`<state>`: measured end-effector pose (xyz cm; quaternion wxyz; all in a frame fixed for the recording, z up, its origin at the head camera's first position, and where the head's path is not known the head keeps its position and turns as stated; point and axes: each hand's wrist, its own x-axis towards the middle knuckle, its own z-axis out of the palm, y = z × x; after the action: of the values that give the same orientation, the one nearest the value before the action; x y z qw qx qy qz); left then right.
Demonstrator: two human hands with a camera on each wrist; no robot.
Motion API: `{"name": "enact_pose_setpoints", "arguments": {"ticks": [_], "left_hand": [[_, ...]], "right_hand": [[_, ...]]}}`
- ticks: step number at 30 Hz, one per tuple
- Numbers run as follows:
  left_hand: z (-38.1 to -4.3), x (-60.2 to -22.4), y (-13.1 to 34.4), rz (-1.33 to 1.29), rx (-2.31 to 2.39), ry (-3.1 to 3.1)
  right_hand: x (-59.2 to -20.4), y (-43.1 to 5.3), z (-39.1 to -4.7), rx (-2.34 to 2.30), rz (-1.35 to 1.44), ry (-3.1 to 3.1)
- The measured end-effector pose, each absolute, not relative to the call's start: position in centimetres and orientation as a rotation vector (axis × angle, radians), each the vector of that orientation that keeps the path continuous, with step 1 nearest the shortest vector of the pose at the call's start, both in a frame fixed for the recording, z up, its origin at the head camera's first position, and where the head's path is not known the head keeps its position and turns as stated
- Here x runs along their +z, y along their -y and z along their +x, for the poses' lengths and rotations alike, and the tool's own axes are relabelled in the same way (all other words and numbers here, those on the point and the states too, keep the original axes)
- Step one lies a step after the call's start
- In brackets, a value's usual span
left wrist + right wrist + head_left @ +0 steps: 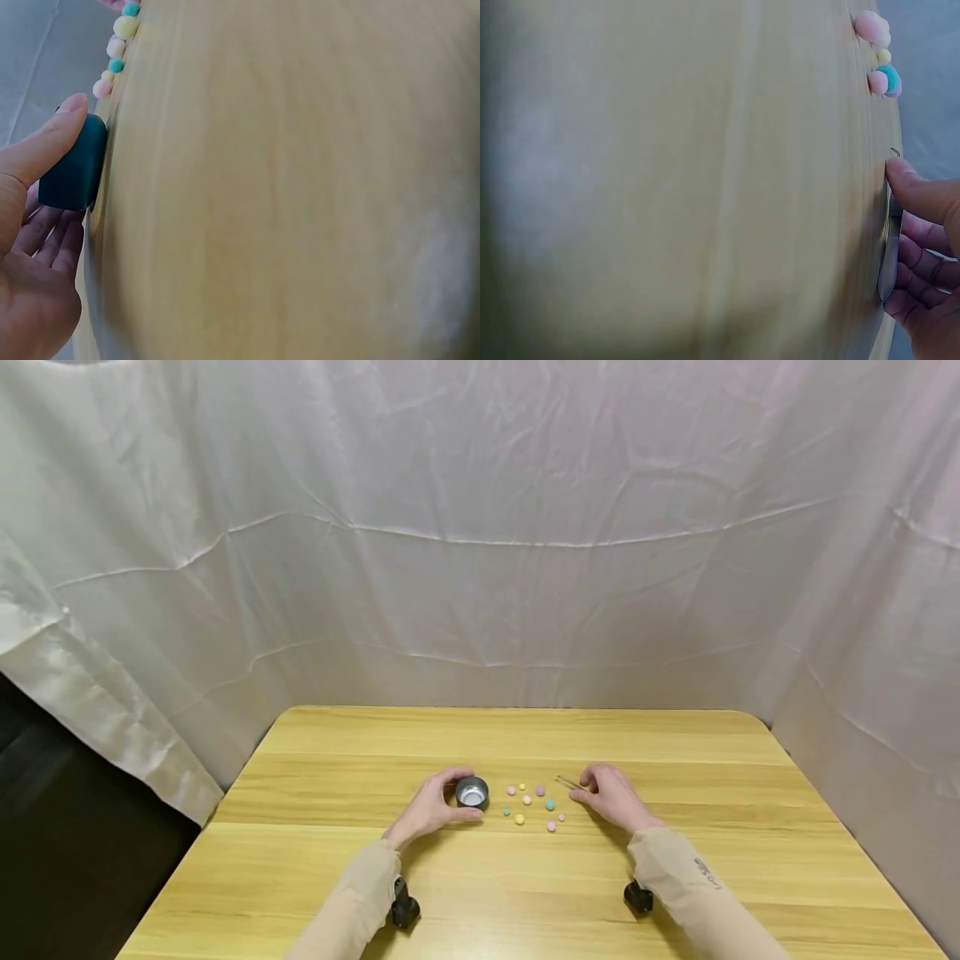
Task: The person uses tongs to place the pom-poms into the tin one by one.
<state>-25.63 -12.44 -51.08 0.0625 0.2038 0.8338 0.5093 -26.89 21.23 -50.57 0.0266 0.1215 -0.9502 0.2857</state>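
Note:
A small round metal bowl (472, 793), dark outside and silvery inside, stands upright on the wooden table. My left hand (438, 806) curves round it from the left, thumb at the near side and fingers at the far side. In the left wrist view the bowl's wall (79, 165) looks dark teal, with the thumb lying along it. Metal tweezers (890, 255) are between the thumb and fingers of my right hand (611, 793), lying low along the tabletop. Their tips (561, 778) point left, towards several small pastel pompoms (551, 805) scattered between the hands.
The pompoms are pink, yellow, teal, lilac and whitish; a yellow one (520, 819) lies near the bowl. Pale cloth (525, 610) hangs behind and beside the table (495, 893). Black wrist cameras (405, 910) sit under both sleeves.

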Motion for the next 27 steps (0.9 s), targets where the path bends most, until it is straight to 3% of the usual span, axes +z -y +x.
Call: {"name": "enact_pose_setpoints", "arguments": {"ticks": [27], "left_hand": [[-25.68,-51.09,12.59,0.676,1.525,-2.52]], "right_hand": [[-50.41,-20.84,-26.02,0.884,0.485,2.82]]}}
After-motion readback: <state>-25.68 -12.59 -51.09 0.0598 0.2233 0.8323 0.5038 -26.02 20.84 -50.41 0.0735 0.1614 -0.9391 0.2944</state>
